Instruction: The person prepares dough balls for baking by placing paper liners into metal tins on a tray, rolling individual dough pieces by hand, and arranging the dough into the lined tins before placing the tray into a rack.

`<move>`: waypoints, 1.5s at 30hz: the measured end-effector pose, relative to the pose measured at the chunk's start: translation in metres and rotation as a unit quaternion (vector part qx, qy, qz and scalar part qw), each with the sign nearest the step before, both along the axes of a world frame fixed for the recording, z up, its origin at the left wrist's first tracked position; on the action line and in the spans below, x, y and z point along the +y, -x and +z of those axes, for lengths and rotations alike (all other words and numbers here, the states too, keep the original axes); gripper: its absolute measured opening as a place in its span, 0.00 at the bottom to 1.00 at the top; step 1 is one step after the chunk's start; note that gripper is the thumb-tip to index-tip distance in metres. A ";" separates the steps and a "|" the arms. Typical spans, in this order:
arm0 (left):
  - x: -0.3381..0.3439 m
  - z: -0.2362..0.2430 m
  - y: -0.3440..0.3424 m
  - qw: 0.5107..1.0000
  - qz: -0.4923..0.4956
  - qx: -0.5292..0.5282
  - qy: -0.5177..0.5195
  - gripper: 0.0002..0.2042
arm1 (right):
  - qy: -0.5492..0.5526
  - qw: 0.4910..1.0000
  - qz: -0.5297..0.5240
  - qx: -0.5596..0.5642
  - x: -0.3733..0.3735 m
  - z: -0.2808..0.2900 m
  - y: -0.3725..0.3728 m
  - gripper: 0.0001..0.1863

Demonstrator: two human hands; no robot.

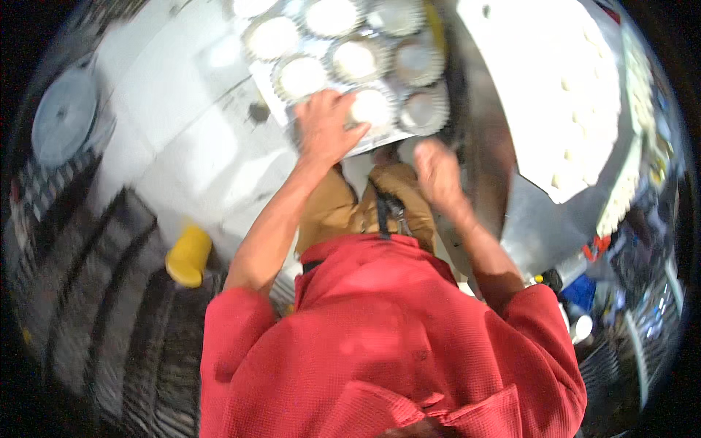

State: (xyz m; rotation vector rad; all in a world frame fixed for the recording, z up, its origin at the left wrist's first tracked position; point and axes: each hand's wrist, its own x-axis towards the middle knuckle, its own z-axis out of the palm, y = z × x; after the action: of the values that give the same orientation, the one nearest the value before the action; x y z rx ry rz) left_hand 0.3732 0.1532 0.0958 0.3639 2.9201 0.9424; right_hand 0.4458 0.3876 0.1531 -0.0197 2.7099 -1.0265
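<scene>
Several round fluted tins stand in rows on a pale tray (355, 151) ahead of me. Most hold a white filling or dough, like the nearest filled tin (371, 109); a tin on the right side (422, 112) looks grey inside. My left hand (326, 128) lies at the tray's near left edge, its fingers stretched forward and its thumb apart, beside the nearest filled tin. Apart from the tray, my right hand (438, 174) hovers near its front right corner. Its fingers are curled in and blurred; whatever they hold, if anything, is hidden.
On the right, a metal table (542, 219) carries a white sheet (504, 73) with small pale lumps along it. Pale tiles (168, 95) spread to the left. A yellow container (188, 255) and a round grey lid (64, 117) are at the left.
</scene>
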 end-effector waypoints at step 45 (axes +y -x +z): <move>0.177 0.206 0.014 0.916 -0.125 -0.193 -0.329 0.18 | 0.085 0.971 -0.201 0.094 0.189 0.192 0.045 0.17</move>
State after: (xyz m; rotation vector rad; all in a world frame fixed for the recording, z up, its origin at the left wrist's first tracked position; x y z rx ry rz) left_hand 0.3592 0.3300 0.3021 0.4898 2.0779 1.6982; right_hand 0.4010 0.5761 0.3449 0.4419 2.8528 -1.4319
